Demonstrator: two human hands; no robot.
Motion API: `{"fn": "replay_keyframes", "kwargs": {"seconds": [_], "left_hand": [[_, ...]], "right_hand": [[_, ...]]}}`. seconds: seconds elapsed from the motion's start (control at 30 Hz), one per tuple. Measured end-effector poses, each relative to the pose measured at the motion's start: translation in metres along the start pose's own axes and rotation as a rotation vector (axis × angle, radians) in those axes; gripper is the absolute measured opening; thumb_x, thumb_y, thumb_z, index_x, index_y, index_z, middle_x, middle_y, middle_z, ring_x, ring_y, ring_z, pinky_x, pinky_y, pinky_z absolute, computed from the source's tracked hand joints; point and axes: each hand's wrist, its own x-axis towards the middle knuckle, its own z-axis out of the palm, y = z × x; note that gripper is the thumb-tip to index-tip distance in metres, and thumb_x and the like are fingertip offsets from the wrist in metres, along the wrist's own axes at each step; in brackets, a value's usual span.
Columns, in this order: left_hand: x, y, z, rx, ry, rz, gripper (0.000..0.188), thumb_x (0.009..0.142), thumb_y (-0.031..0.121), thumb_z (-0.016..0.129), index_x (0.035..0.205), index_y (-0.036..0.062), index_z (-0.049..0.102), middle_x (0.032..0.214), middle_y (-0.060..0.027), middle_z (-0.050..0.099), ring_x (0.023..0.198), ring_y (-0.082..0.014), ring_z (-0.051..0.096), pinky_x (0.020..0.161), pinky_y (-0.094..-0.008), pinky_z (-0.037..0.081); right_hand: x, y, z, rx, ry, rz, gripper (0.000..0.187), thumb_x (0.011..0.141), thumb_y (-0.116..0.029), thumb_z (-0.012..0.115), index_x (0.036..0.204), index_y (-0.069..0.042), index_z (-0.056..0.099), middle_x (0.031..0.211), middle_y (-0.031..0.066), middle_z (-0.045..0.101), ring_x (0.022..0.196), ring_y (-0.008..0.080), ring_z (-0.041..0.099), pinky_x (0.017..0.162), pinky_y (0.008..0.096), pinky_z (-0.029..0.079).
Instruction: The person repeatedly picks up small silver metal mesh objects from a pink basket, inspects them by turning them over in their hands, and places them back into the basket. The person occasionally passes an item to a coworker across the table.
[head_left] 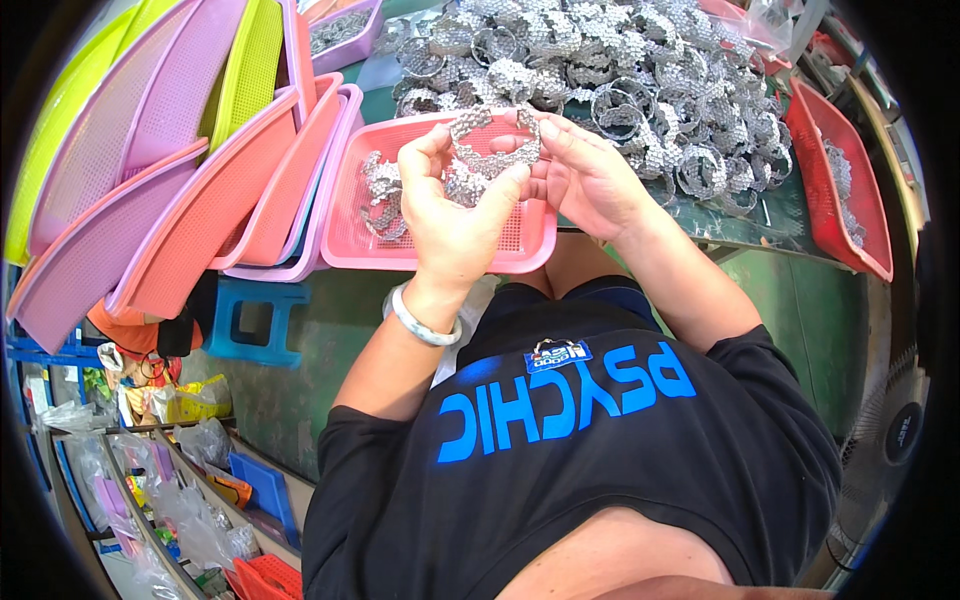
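Note:
A silver metal link band (466, 128), bent into an open ring, is held up between my two hands. My left hand (448, 205) has its fingertips closed on the left side of the band, with the thumb pointing toward its lower part. At the right end, my right hand (592, 180) pinches the band between thumb and fingers. Below them is a pink plastic basket (440, 262) with several similar bands (384, 190) in it. Part of its contents is hidden behind my hands. A large heap of such link bands (600, 65) covers the green table beyond.
Stacked purple, orange and lime baskets (215, 225) lean at the left. A red basket (840, 215) with metal pieces hangs over the table's right edge. A blue stool (258, 350) stands on the floor, near shelves of bagged goods (180, 500). A fan (900, 430) is at the right.

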Motion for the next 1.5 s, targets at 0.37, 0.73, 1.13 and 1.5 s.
{"fn": "replay_keyframes", "kwargs": {"seconds": [0.37,0.73,1.13,1.5], "left_hand": [[-0.001,-0.003,-0.001,0.068,0.074,0.005,0.06,0.063,0.014,0.079,0.106,-0.002,0.042,0.099,-0.0125,0.051,0.091,-0.0197,0.053,0.082,-0.033,0.044],[0.0,-0.003,0.001,-0.056,0.073,0.007,0.061,0.062,0.009,0.08,0.108,-0.0011,0.041,0.102,-0.0114,0.05,0.093,-0.0191,0.051,0.083,-0.0328,0.043],[-0.002,-0.007,-0.004,0.284,0.078,0.232,0.063,0.057,0.007,0.078,0.107,0.0006,0.041,0.105,-0.0141,0.044,0.097,-0.0259,0.047,0.085,-0.0365,0.038],[-0.002,0.003,-0.005,0.536,0.08,0.476,0.061,0.057,0.003,0.076,0.107,0.0041,0.042,0.106,-0.0161,0.044,0.1,-0.0317,0.044,0.087,-0.0425,0.035]], "right_hand": [[0.0,0.001,0.007,0.016,0.066,0.056,0.026,0.091,-0.024,0.051,0.111,-0.007,0.049,0.097,0.0055,0.059,0.081,0.0137,0.059,0.068,0.0271,0.05],[0.003,0.001,0.007,-0.012,0.099,0.061,0.027,0.091,-0.021,0.051,0.113,-0.006,0.049,0.095,0.0059,0.06,0.079,0.0135,0.059,0.065,0.0256,0.05],[0.008,0.008,0.001,-0.055,0.141,0.052,0.024,0.09,-0.018,0.052,0.111,-0.006,0.05,0.094,0.0051,0.058,0.078,0.0123,0.058,0.066,0.0259,0.05],[0.001,0.003,0.008,-0.147,0.076,-0.032,0.033,0.088,-0.01,0.054,0.118,-0.003,0.045,0.101,0.006,0.058,0.084,0.0123,0.057,0.072,0.0271,0.048]]}}
